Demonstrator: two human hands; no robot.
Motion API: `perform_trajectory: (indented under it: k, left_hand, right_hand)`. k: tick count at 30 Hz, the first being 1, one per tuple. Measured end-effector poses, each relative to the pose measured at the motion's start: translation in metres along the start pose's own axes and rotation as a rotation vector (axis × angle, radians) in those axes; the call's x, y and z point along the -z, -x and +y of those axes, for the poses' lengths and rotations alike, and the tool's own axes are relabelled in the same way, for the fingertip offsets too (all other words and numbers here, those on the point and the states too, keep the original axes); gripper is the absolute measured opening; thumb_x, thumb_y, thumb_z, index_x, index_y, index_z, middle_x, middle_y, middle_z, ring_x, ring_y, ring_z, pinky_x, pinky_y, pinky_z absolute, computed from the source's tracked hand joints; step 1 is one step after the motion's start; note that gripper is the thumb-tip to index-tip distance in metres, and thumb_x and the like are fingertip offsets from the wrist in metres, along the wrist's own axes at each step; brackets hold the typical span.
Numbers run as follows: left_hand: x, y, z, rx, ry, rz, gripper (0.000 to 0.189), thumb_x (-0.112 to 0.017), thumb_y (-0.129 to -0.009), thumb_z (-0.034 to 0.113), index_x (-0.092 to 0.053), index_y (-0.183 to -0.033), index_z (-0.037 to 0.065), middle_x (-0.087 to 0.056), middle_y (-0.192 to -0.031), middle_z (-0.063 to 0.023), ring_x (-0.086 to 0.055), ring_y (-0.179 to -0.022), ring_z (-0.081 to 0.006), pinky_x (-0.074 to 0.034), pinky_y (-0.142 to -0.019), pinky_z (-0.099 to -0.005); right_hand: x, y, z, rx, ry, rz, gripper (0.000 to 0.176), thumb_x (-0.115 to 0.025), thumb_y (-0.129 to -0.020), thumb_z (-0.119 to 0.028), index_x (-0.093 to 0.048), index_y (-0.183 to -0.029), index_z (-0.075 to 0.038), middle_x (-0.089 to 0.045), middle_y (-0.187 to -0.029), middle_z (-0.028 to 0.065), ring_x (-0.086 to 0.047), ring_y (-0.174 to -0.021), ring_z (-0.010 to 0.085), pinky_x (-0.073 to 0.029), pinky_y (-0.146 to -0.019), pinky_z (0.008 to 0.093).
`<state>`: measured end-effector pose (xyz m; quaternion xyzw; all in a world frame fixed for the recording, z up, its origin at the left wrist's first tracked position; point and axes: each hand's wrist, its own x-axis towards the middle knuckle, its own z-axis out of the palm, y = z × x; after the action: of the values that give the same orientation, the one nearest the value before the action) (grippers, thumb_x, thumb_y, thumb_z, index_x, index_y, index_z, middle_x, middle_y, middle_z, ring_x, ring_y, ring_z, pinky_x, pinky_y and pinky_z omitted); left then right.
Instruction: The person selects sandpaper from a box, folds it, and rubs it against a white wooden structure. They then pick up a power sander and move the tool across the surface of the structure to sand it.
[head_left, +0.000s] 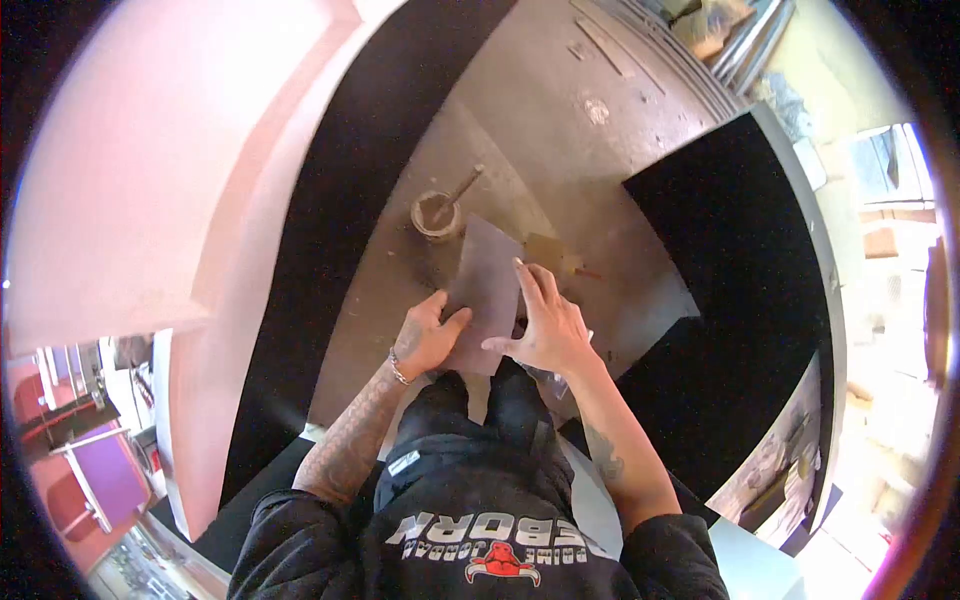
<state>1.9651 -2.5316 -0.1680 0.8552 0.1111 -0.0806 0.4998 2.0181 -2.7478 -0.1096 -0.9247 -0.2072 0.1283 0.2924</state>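
A person looks down at their own 2 bare hands, which are at work on a thin, purplish-grey sheet (488, 285) held in front of the legs, over a grey floor (540, 130). The left hand (430, 335) is closed on the sheet's left edge, thumb on the upper face and fingers tucked behind. A chain bracelet (398, 367) circles that wrist, and tattoos cover the forearm. The right hand (553, 325) is open, thumb and fingers spread well apart: the index fingertip is at the sheet's right edge, the thumb over its near part. Whether it grips the sheet, I cannot tell.

Just beyond the sheet, to the left, a small round tub (435, 235) stands on the floor with a stick-like handle (463, 185) leaning out of it towards the far right. To the right of the sheet lie a flat yellowish piece (545, 252) and, beside it, a short reddish stick (588, 273).

Tall black panels rise on 2 sides, a left panel (350, 120) and a right panel (745, 230). At the far right are long metallic-looking bars (760, 45). Nearest is the person's black T-shirt (450, 500), printed with white lettering and a red horned emblem (502, 562).
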Motion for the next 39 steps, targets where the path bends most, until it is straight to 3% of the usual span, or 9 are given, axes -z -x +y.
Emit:
perform_trajectory:
  k: [4, 6, 8, 10, 12, 16, 21, 31, 39]
  left_hand:
    - [0.061, 0.038, 0.054, -0.175, -0.014, -0.084, 0.033, -0.074, -0.085, 0.028, -0.061, -0.090, -0.002, -0.065, -0.087, -0.0229, -0.065, -0.080, -0.0404, -0.049, -0.071, -0.0445]
    - [0.096, 0.055, 0.077, -0.507, -0.129, 0.090, 0.037, -0.075, -0.087, 0.031, -0.068, -0.109, 0.002, -0.071, -0.102, -0.0161, -0.068, -0.103, -0.0349, -0.052, -0.089, -0.0404]
    - [0.125, 0.070, 0.071, -0.423, -0.096, 0.285, 0.061, -0.078, -0.084, 0.038, -0.059, -0.131, 0.004, -0.061, -0.132, -0.0148, -0.059, -0.121, -0.0282, -0.046, -0.102, -0.0389]
    - [0.145, 0.088, 0.068, -0.250, 0.207, 0.244, 0.080, -0.083, -0.079, 0.034, -0.047, -0.144, 0.004, -0.054, -0.142, -0.0140, -0.054, -0.126, -0.0272, -0.044, -0.105, -0.0407]
    - [0.150, 0.107, 0.061, -0.212, 0.396, 0.185, 0.084, -0.084, -0.078, 0.033, -0.045, -0.146, 0.002, -0.053, -0.141, -0.0159, -0.054, -0.126, -0.0281, -0.043, -0.107, -0.0408]
    - [0.147, 0.134, 0.063, -0.088, 0.739, 0.033, 0.097, -0.088, -0.073, 0.035, -0.040, -0.150, 0.000, -0.053, -0.139, -0.0177, -0.054, -0.124, -0.0270, -0.045, -0.106, -0.0403]
    - [0.145, 0.153, 0.081, -0.137, 0.715, 0.266, 0.039, -0.076, -0.090, 0.011, -0.065, -0.124, -0.004, -0.073, -0.099, -0.0052, -0.066, -0.087, -0.0098, -0.055, -0.080, -0.0249]
    - [0.149, 0.170, 0.075, -0.083, 0.603, 0.313, 0.023, -0.076, -0.089, 0.009, -0.072, -0.108, -0.004, -0.073, -0.099, -0.0052, -0.065, -0.089, -0.0090, -0.054, -0.081, -0.0243]
    - [0.156, 0.170, 0.075, 0.032, 0.803, 0.272, 0.021, -0.078, -0.087, 0.008, -0.073, -0.105, -0.002, -0.073, -0.094, -0.0038, -0.066, -0.084, -0.0092, -0.053, -0.076, -0.0228]
  right_hand:
    - [0.000, 0.001, -0.054, 0.203, 0.112, -0.035, 0.095, -0.083, -0.069, -0.046, -0.042, -0.147, -0.010, -0.055, -0.136, 0.0166, -0.060, -0.119, 0.0373, -0.053, -0.092, 0.0475]
    - [0.003, 0.001, -0.070, 0.301, 0.032, 0.000, 0.087, -0.087, -0.068, -0.038, -0.051, -0.141, -0.008, -0.064, -0.126, 0.0149, -0.064, -0.115, 0.0326, -0.055, -0.089, 0.0433]
    - [0.003, 0.004, -0.079, -0.205, -0.550, -0.256, 0.071, -0.087, -0.071, -0.026, -0.059, -0.133, -0.005, -0.070, -0.114, 0.0127, -0.067, -0.110, 0.0247, -0.054, -0.090, 0.0383]
    - [0.017, 0.012, -0.093, -0.241, -0.675, -0.256, 0.059, -0.086, -0.075, -0.016, -0.062, -0.128, -0.002, -0.072, -0.111, 0.0111, -0.066, -0.106, 0.0178, -0.051, -0.094, 0.0348]
    - [0.020, 0.020, -0.100, -0.007, -0.900, -0.225, 0.056, -0.084, -0.079, -0.015, -0.061, -0.127, 0.002, -0.070, -0.117, 0.0116, -0.064, -0.108, 0.0175, -0.050, -0.097, 0.0356]
    - [0.039, 0.037, -0.135, -0.022, -0.899, -0.278, 0.055, -0.082, -0.082, -0.017, -0.060, -0.127, 0.004, -0.069, -0.117, 0.0108, -0.063, -0.111, 0.0185, -0.049, -0.099, 0.0357]
    - [0.037, 0.045, -0.153, -0.043, -0.844, -0.231, 0.056, -0.084, -0.081, -0.022, -0.061, -0.125, 0.004, -0.070, -0.114, 0.0111, -0.064, -0.106, 0.0183, -0.050, -0.095, 0.0347]
    - [0.022, 0.051, -0.165, -0.064, -0.814, -0.220, 0.054, -0.083, -0.082, -0.027, -0.063, -0.122, 0.004, -0.071, -0.109, 0.0095, -0.066, -0.098, 0.0172, -0.052, -0.090, 0.0336]
    - [0.033, 0.053, -0.175, -0.020, -0.859, -0.172, 0.052, -0.080, -0.086, -0.028, -0.062, -0.122, 0.004, -0.068, -0.115, 0.0122, -0.063, -0.104, 0.0194, -0.049, -0.094, 0.0337]
